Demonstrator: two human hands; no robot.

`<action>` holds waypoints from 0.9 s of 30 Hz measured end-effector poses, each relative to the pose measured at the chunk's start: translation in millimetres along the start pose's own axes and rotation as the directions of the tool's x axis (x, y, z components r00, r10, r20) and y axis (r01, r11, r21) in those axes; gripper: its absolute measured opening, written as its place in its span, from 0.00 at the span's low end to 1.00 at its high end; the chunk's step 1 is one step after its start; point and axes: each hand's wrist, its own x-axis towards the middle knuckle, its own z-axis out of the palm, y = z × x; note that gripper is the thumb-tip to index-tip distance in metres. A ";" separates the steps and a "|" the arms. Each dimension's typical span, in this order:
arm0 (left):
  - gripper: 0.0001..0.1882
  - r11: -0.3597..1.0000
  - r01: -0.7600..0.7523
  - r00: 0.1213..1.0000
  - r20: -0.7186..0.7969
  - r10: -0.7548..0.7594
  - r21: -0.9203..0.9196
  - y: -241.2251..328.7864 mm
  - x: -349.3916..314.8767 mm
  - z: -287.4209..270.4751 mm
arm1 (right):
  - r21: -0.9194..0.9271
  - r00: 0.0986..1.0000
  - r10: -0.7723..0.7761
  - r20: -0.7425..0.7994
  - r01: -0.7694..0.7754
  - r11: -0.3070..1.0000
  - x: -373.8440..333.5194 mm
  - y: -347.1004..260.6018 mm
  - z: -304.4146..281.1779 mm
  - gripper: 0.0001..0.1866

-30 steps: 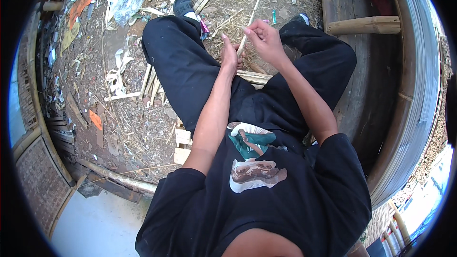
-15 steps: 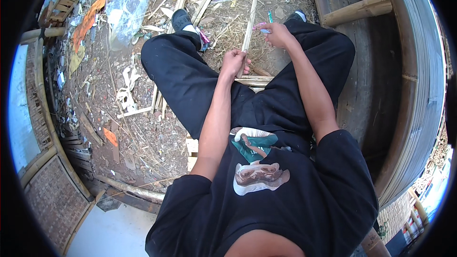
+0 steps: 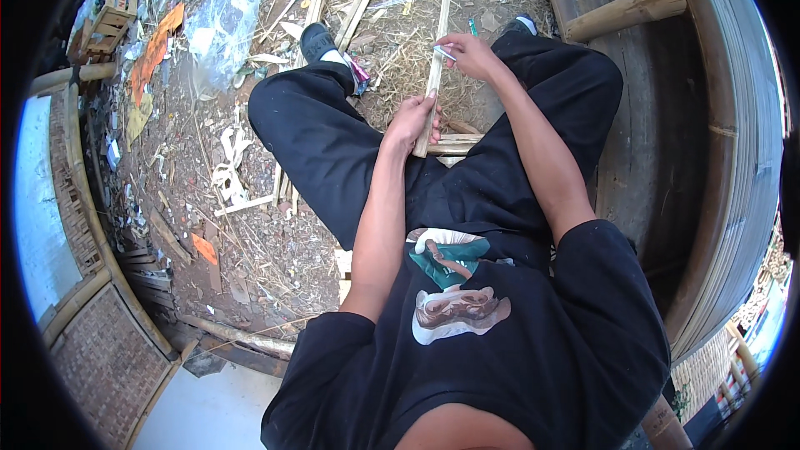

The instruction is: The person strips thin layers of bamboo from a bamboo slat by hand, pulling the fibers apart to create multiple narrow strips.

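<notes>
My left hand [image 3: 410, 122] is closed round the near end of a long, pale wooden strip [image 3: 432, 83], which runs away from me between my knees. The strip's near end sticks out below my fingers, above a short horizontal slat [image 3: 457, 142] between my thighs. In my closed right hand [image 3: 469, 56] is a slim white pen-like object [image 3: 444, 53], pointing left toward the strip. Whether its tip touches the strip I cannot tell.
Several split wooden strips [image 3: 363, 2] lie on the littered ground beyond my left foot. Farther left are a clear plastic bag [image 3: 222, 32], an orange scrap [image 3: 156, 52] and a wooden crate [image 3: 114, 2]. A bamboo pole [image 3: 637, 12] and dark planks [image 3: 637, 137] flank my right leg.
My right hand has moved left, closer to the strip, and the white object now shows at it. The strip's near end has shifted slightly toward me in my left hand.
</notes>
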 end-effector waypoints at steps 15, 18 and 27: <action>0.07 0.997 -0.076 0.994 -0.073 0.078 0.032 1.6 -15.4 16.0 | -0.292 0.947 -0.280 -0.157 0.226 0.929 13.6 10.6 12.1 0.14; 0.07 0.993 -0.093 0.990 -0.102 0.101 0.078 -0.6 -12.8 15.9 | -0.280 0.947 -0.288 -0.143 0.240 0.929 12.7 9.3 13.7 0.13; 0.08 0.983 -0.121 0.979 -0.144 0.141 0.139 -1.9 -8.5 19.7 | -0.151 0.960 -0.179 -0.215 0.149 0.977 16.7 19.1 12.7 0.06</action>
